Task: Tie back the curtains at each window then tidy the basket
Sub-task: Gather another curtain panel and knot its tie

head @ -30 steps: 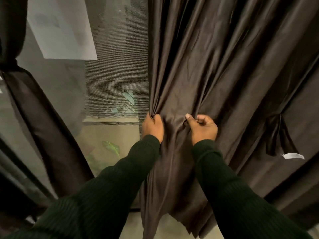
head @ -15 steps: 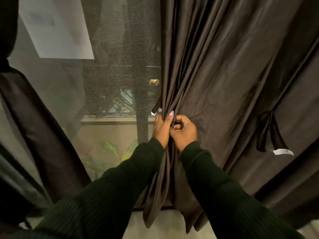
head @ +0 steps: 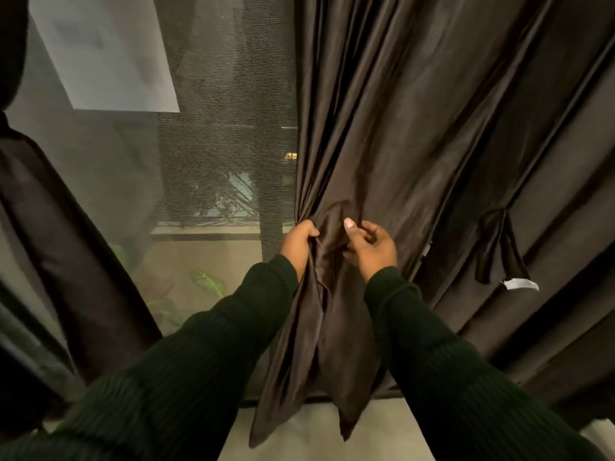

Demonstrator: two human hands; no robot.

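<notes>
Dark brown curtain (head: 416, 128) fills the centre and right of the frame, hanging with its long axis vertical, folds running top to bottom and pinching in toward the hands at mid-frame. Its lower edge ends in loose points at bottom centre. Left hand (head: 298, 242) grips the curtain's left edge, fingers curled round a bunch of fabric. Right hand (head: 371, 246) sits just beside it to the right, fingers curled, thumb up; it touches the fabric, but whether it pinches a fold can't be told. Both sleeves dark green ribbed knit. A tie-back strap (head: 499, 251) of the same cloth hangs at right of frame, pointing down, with a white tag (head: 520, 284) at its end. Second dark curtain (head: 66, 244) slants along the left edge, already gathered. Window mesh (head: 226, 128) between them, green leaves (head: 206, 281) below.
</notes>
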